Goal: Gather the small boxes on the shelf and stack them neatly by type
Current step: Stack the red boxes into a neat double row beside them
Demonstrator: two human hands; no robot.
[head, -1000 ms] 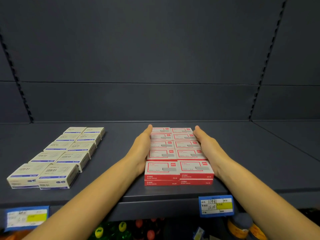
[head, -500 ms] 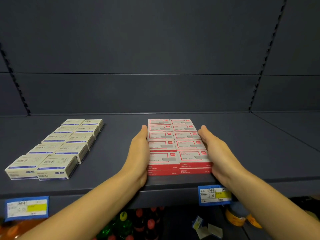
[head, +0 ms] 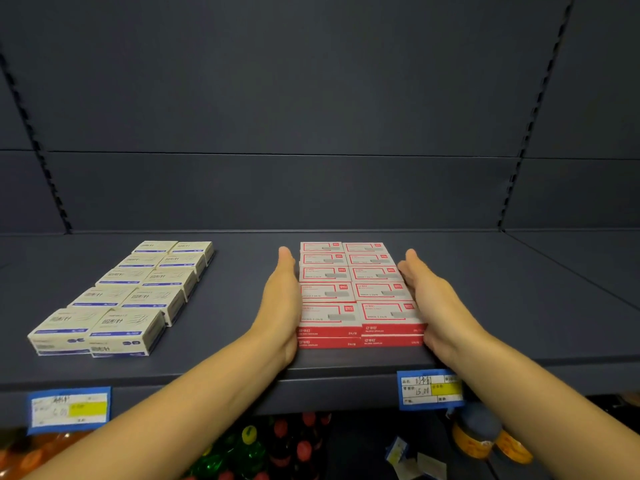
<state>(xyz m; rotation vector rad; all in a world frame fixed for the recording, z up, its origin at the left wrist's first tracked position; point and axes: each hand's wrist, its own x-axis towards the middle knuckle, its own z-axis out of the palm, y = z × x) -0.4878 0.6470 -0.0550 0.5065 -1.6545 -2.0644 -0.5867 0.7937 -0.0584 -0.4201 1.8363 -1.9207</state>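
Far left on the shelf [head: 235, 271], the white boxes [head: 121, 296] sit in two tidy rows, well apart from the action. Centre stage, the left hand [head: 282, 299] lies flat, fingers straight, against the left side of the red boxes [head: 356, 292], which are two rows wide and two high at the front. The right hand [head: 429, 299] presses flat on the right side, gripping nothing. This looks like the squaring-up step, with sorting all but done. The front pair sits a touch uneven, so the next move calls for a gentle inward squeeze, then a nudge on the front face
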